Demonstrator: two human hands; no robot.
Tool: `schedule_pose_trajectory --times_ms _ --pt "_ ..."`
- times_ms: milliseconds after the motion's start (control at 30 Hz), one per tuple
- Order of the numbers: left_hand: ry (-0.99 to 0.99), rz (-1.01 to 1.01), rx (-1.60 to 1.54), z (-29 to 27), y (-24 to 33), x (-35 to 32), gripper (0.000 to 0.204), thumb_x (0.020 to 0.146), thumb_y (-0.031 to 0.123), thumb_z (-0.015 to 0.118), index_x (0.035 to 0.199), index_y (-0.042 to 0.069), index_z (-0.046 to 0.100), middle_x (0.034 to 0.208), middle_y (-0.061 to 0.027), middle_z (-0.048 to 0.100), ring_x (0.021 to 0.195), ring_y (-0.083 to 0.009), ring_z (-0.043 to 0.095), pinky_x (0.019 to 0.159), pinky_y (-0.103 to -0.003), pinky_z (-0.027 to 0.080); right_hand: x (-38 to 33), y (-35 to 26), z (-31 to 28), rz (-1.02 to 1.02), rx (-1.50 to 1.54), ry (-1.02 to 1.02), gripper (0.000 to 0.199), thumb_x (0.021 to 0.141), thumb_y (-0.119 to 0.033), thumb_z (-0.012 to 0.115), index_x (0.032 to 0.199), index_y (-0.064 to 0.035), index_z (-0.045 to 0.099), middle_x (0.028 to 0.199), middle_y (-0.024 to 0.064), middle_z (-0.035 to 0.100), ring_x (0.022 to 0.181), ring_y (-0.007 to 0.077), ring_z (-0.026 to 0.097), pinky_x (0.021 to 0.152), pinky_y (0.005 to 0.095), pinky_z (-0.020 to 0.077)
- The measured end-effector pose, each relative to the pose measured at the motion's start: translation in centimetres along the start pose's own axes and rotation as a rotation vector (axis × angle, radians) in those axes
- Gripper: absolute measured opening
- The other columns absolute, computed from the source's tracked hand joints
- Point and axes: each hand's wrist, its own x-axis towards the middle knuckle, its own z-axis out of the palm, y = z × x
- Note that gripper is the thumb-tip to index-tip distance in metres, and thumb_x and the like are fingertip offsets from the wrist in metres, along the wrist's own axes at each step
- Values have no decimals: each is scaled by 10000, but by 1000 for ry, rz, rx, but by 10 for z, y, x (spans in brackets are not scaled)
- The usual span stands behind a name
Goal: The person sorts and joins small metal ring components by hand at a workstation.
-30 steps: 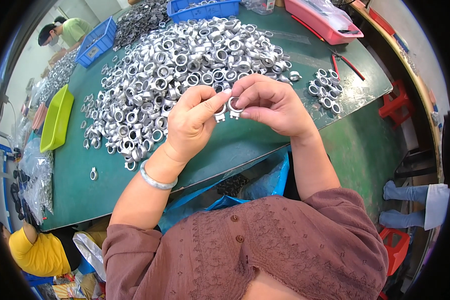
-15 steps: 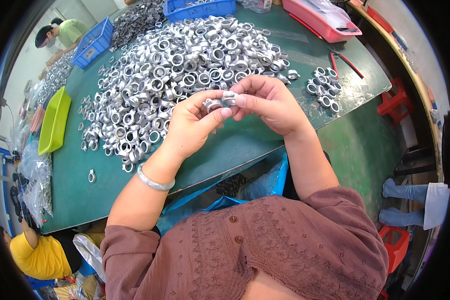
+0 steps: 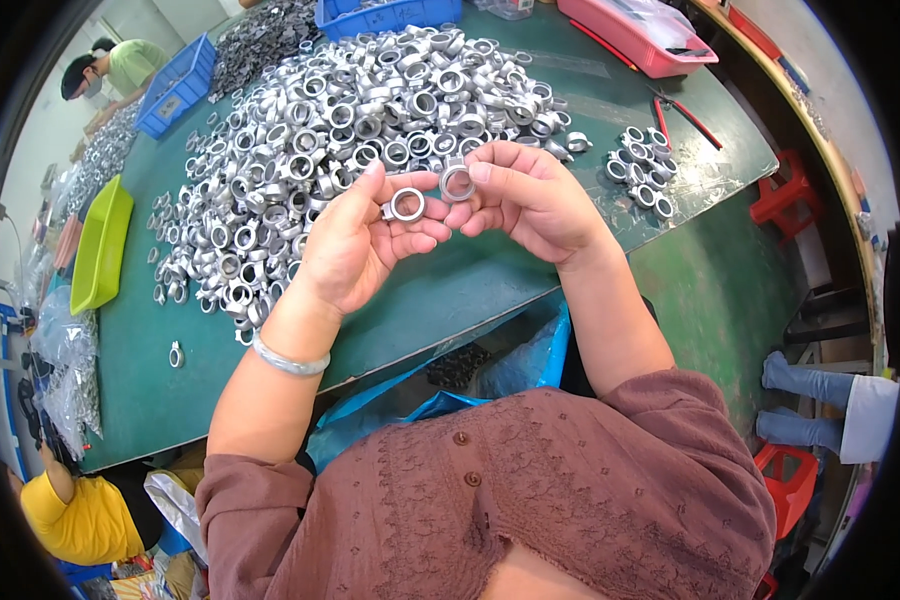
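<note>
Two silver metal rings with small side lugs are in my hands, above the near edge of a large pile of the same rings (image 3: 370,110). My left hand (image 3: 355,240) is turned palm up, and one metal ring (image 3: 393,209) lies flat across its fingers, with the thumb lifted off it. Between thumb and fingers, my right hand (image 3: 530,200) pinches the other metal ring (image 3: 445,186), its round opening facing me. The two hands nearly meet at the fingertips.
A small group of rings (image 3: 642,170) and red-handled pliers (image 3: 685,118) lie on the green table (image 3: 160,400) at right. Around the pile stand blue bins (image 3: 175,90), a yellow-green tray (image 3: 100,245) and a pink basket (image 3: 640,35). A single ring (image 3: 176,354) sits left. Other people work nearby.
My left hand has opened out, its thumb lifting away so that its ring lies on the fingers. The right hand's ring has turned to show its opening.
</note>
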Motion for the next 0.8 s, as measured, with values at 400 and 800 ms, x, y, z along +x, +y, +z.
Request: schedule_pose_trajectory --times_ms 400,800 --pt "-42 15 -28 0 4 -1 615 939 433 229 1187 -97 419 1034 -250 569 884 -245 614 781 -278 511 2 0 -2 -6 95 49 172 883 -126 487 916 27 558 841 123 619 736 198 635 662 272 535" --pt "-75 32 -41 2 5 -3 599 944 411 229 1194 -101 412 1044 -254 562 910 -260 606 804 -293 502 1 -1 -3 -28 94 45 170 880 -124 493 907 30 561 861 122 614 749 202 635 667 272 533"
